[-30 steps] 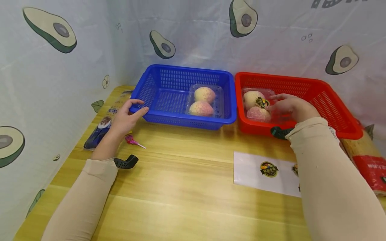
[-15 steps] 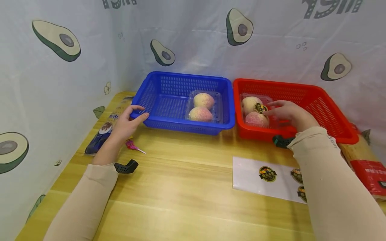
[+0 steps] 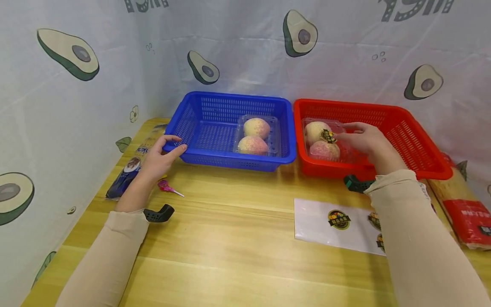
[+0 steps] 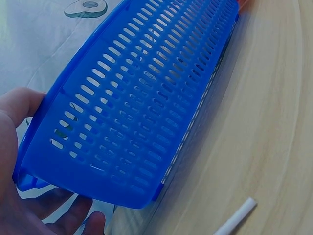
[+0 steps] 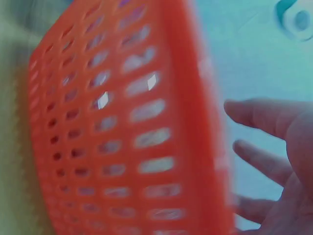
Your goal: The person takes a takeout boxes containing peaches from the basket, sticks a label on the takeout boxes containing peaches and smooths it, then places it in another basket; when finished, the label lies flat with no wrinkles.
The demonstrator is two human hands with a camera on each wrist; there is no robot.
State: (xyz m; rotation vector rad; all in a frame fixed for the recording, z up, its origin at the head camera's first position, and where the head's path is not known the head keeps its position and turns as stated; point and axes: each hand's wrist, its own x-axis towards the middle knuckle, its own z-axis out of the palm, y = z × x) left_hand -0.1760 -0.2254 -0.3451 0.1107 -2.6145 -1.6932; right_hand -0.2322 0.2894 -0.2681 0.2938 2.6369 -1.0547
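My left hand [image 3: 160,157] grips the front left corner of the blue basket [image 3: 230,158]. In the left wrist view its thumb goes over the rim and the other fingers lie below the corner. Over the red basket [image 3: 406,145], my right hand [image 3: 366,138] reaches in with its fingers extended, fingertips beside a clear plastic box of two peaches [image 3: 324,150]. A black and gold label [image 3: 328,136] sits on that box, right at the fingertips. A second clear box with two peaches [image 3: 253,145] stands in the blue basket.
A label sheet [image 3: 312,221] lies on the wooden table [image 3: 230,243], partly under the right forearm. A pink lollipop [image 3: 165,186] and a dark blue packet [image 3: 126,177] lie by the left arm. A red and tan bag [image 3: 466,213] lies at right.
The head view has tilted a little, moving everything in the frame. The right hand has shifted slightly at the labelled box; the left hand keeps its place on the blue basket.
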